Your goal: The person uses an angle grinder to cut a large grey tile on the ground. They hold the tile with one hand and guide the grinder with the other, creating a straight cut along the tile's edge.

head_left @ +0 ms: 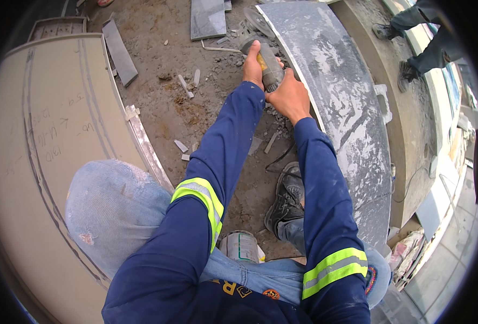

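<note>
Left hand [253,69] and right hand [292,96]: fingers clamped on cylindrical grey-and-yellow angle grinder [269,63]. Loosened grip could let its round grey disc [260,22] chip the white-streaked dark-grey stone-like slab [339,70].

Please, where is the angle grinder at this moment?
In the head view, the angle grinder is at the upper middle, held by the left hand and right hand, beside the grey slab's left edge.

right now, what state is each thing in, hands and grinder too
left hand: wrapped around the grinder
right hand: gripping the grinder's rear end
grinder: held; whether running, cannot tell
dark slab: streaked with white
pale board: marked with lines and writing
stone offcuts: scattered
bucket: partly hidden
</note>
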`<state>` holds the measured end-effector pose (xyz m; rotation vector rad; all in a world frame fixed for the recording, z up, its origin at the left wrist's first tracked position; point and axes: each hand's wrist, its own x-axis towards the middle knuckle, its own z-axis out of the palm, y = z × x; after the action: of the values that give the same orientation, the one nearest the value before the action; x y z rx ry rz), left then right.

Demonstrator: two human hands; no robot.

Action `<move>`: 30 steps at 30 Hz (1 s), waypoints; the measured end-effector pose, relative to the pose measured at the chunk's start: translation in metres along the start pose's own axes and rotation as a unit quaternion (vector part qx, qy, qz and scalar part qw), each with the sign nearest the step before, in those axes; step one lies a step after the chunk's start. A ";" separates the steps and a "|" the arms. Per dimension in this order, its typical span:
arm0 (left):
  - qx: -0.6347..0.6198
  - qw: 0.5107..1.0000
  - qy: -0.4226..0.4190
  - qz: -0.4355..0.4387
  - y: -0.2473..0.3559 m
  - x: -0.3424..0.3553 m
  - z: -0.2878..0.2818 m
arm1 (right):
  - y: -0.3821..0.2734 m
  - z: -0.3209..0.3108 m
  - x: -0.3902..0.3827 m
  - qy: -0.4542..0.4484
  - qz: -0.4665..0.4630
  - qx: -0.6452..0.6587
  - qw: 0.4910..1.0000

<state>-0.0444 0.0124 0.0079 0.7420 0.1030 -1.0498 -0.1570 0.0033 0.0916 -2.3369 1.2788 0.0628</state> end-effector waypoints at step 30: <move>-0.049 0.986 0.150 0.061 0.047 -0.050 -0.100 | -0.065 0.063 -0.014 -0.137 -0.102 -0.055 0.984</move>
<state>-0.0059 0.1228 -0.0234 0.8029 0.3614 -0.8050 -0.1010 0.0703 0.0641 -2.4368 0.9208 0.3823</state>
